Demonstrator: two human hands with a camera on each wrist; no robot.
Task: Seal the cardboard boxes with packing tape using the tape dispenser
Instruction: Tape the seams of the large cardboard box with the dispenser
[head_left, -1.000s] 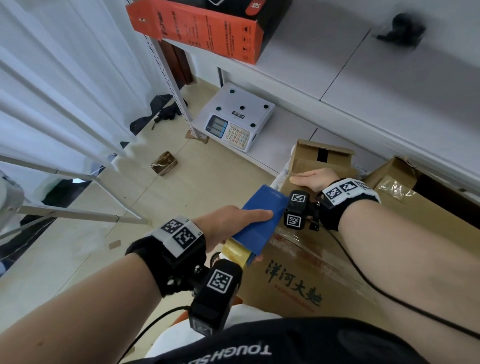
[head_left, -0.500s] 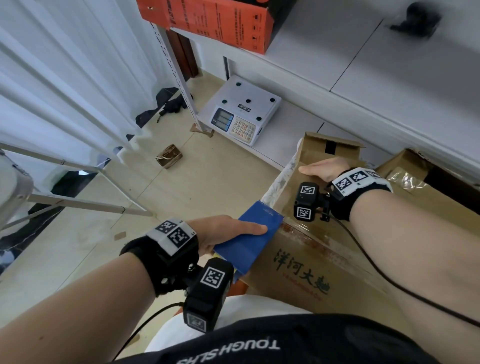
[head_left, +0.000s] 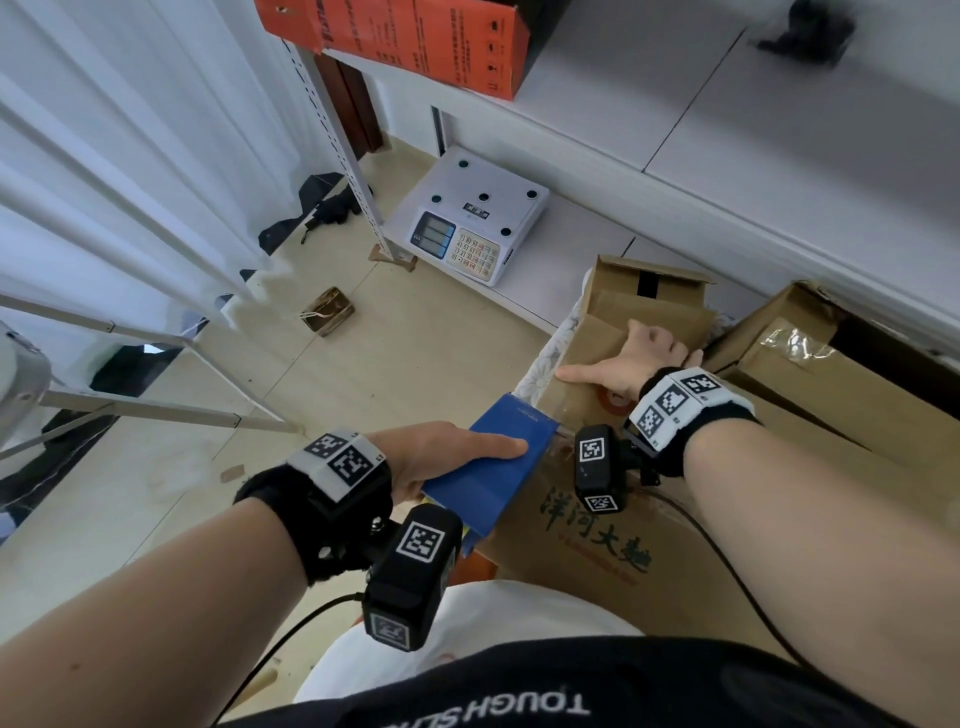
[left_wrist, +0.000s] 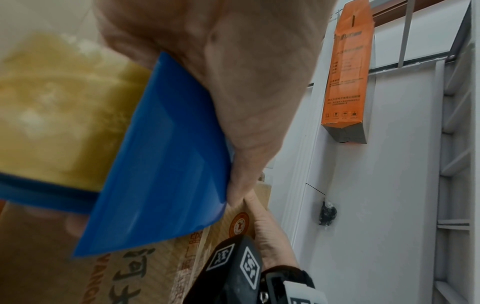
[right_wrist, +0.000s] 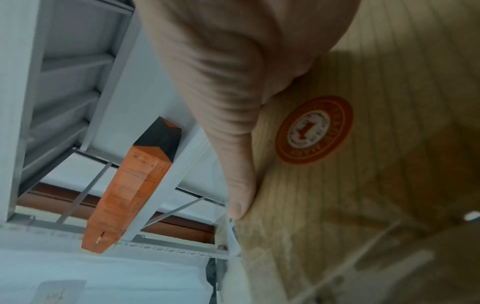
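Now gripping blue tape dispenser w/ left hand, nose touching cardboard box near edge. Pressing box top w/ right hand, fingers spread flat, just beyond dispenser. Box long axis running away, rightward; left hand nearer.

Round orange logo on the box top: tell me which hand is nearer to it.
Right. The right hand lies flat on the cardboard box with the round orange logo beside its thumb; the left hand grips the tape dispenser at the box's edge.
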